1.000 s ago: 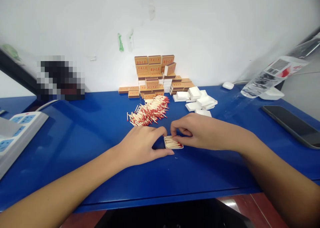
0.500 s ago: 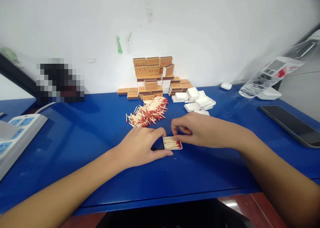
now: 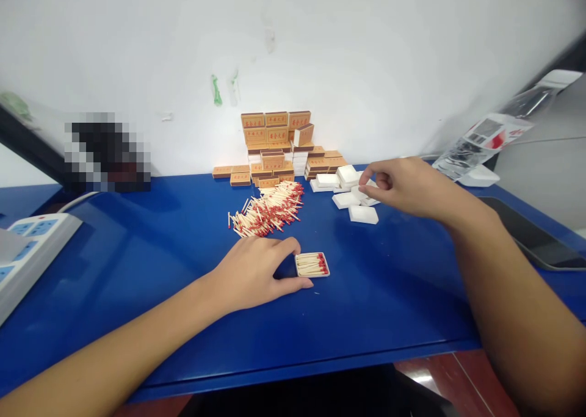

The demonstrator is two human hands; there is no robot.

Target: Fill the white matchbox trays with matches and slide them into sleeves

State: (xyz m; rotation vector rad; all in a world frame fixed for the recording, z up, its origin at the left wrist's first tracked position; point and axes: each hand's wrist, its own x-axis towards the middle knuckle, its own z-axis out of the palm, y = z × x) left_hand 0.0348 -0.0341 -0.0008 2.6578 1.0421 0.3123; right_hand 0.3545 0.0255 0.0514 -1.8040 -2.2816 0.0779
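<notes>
A small white tray filled with red-tipped matches (image 3: 312, 264) lies on the blue table (image 3: 137, 264). My left hand (image 3: 254, 271) rests beside it, thumb and forefinger pinching the tray's left end. My right hand (image 3: 403, 186) is raised farther back over a heap of empty white trays (image 3: 350, 188), its fingers curled loosely and touching one of them; I see nothing held in it. A loose pile of matches (image 3: 268, 209) lies behind the left hand. Orange matchbox sleeves (image 3: 274, 145) are stacked against the wall.
A white power strip (image 3: 27, 249) sits at the left edge. A dark phone (image 3: 533, 237) lies at the right, with a clear plastic bag (image 3: 480, 139) behind it. A pixelated dark object (image 3: 107, 151) stands at the back left. The table's front edge runs below my forearms.
My right hand left the filled tray and moved back and to the right, to the heap of white trays. My left hand stayed at the tray's left end.
</notes>
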